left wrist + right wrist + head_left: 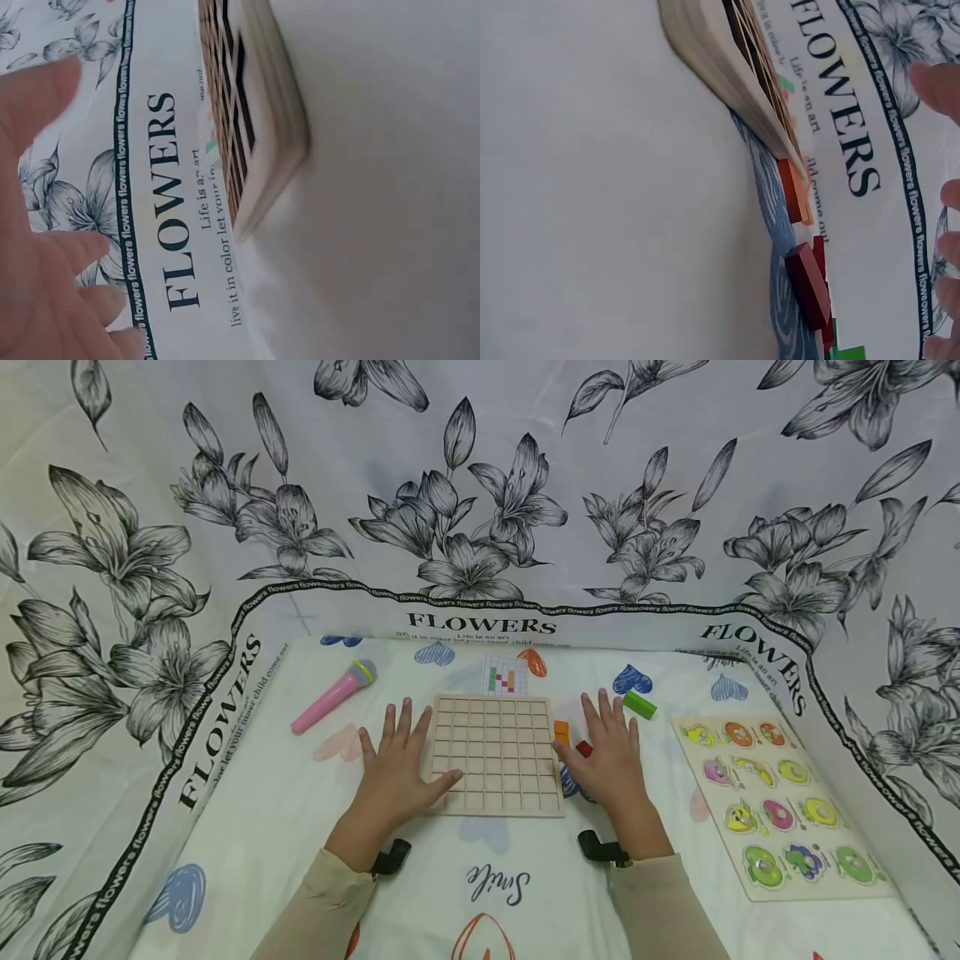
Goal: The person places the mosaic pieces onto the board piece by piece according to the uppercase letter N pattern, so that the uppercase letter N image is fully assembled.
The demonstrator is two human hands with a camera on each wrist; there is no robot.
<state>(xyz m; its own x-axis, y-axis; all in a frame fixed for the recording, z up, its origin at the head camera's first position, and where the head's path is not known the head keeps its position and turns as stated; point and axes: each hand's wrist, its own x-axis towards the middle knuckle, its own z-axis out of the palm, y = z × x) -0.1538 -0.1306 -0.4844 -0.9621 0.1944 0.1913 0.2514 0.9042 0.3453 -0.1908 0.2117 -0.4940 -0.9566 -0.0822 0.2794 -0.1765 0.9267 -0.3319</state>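
A wooden grid board (495, 756) lies in the middle of the cloth. My left hand (397, 772) is spread at its left side, the thumb over the board's lower left part. On the other side my right hand (609, 756) is spread with nothing held, its thumb near the board's right edge. Around it are an orange block (561, 729), a dark red block (584, 748) and a green block (640, 705). The right wrist view shows the orange block (793, 191) by the board's corner and the dark red block (808, 286) nearer. Other blocks there are partly hidden.
A small card with a coloured grid pattern (504, 676) lies behind the board. At the left is a pink toy microphone (333, 697). A wooden fruit puzzle board (780, 810) lies at the right. Flower-printed cloth (525, 410) stands around the back and sides.
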